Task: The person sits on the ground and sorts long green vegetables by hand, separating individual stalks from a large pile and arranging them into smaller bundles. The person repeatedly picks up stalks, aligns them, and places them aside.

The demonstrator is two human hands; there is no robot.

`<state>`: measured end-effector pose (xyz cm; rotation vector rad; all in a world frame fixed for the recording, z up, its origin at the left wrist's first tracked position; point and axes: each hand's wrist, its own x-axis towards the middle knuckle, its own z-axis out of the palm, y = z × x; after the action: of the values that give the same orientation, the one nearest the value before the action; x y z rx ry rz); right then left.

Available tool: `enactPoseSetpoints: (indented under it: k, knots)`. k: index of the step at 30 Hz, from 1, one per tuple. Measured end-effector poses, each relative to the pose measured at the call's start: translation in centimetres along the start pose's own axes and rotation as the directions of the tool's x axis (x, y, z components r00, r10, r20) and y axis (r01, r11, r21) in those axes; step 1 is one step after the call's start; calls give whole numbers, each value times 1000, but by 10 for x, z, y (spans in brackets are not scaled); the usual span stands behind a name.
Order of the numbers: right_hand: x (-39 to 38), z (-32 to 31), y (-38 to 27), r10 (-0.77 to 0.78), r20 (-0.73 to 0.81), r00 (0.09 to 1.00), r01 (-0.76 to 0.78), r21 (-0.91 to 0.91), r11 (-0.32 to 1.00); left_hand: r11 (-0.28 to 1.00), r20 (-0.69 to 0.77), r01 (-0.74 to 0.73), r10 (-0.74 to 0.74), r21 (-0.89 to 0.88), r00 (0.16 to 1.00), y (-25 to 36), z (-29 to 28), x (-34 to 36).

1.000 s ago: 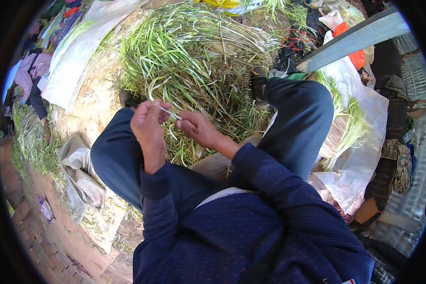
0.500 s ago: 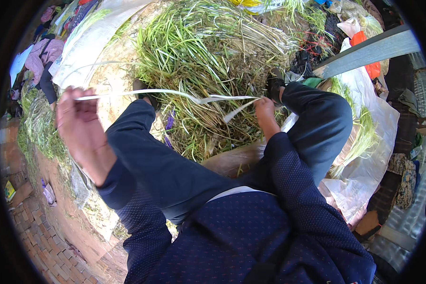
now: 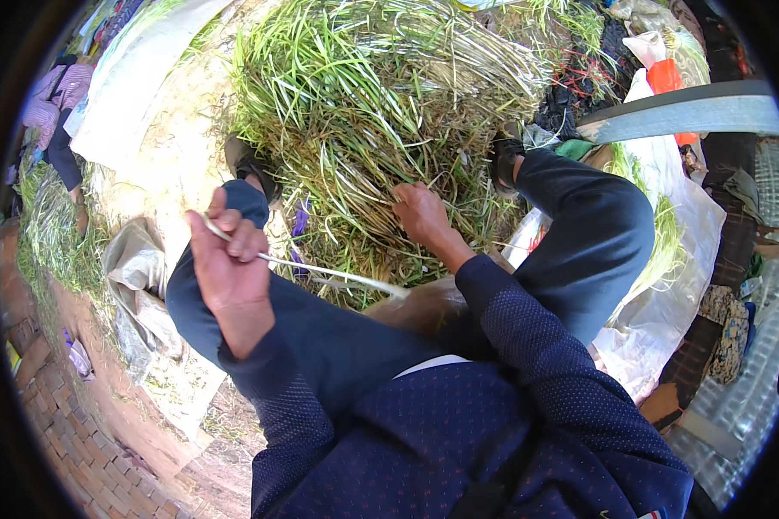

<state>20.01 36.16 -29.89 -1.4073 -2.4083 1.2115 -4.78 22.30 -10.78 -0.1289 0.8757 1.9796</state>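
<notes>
My left hand [image 3: 232,268] is raised over my left knee, its fingers closed on a thin white strip [image 3: 342,275]. From that hand the strip runs right across my lap, and its other end hangs loose. Between my feet lies a big heap of long green grass-like stalks [image 3: 337,95], tangled with brown, withered ones. My right hand [image 3: 426,218] is down on the near right part of this heap, fingers curled in against the stalks. What those fingertips pinch, if anything, is hidden.
A person in a checked top [image 3: 56,99] bends at the far left beside more green stalks [image 3: 56,221]. A grey-blue beam [image 3: 692,114] juts in from the right. White plastic sheeting [image 3: 666,311] lies by my right leg, and a crumpled sheet [image 3: 138,268] by my left.
My right hand has let go of the strip's end and moved left and down onto the heap. My left hand has come in toward my knee, drawing the strip along.
</notes>
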Motion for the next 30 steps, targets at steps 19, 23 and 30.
enactPoseSetpoints:
  k: [19, 23, 30]
  knots:
    - [46, -16, 6, 39, -73, 997, -26, 174, 984, 955, -80, 205, -192, 215, 978, -80, 18, 13]
    - [30, -65, 1, 177, -41, 983, -133, 503, 854, 947, -97, 203, -184, 248, 978, -90, 17, 9]
    - [-17, -173, -56, 88, -189, 978, 85, 749, 657, 922, -137, 179, -140, 343, 981, -107, 8, 12]
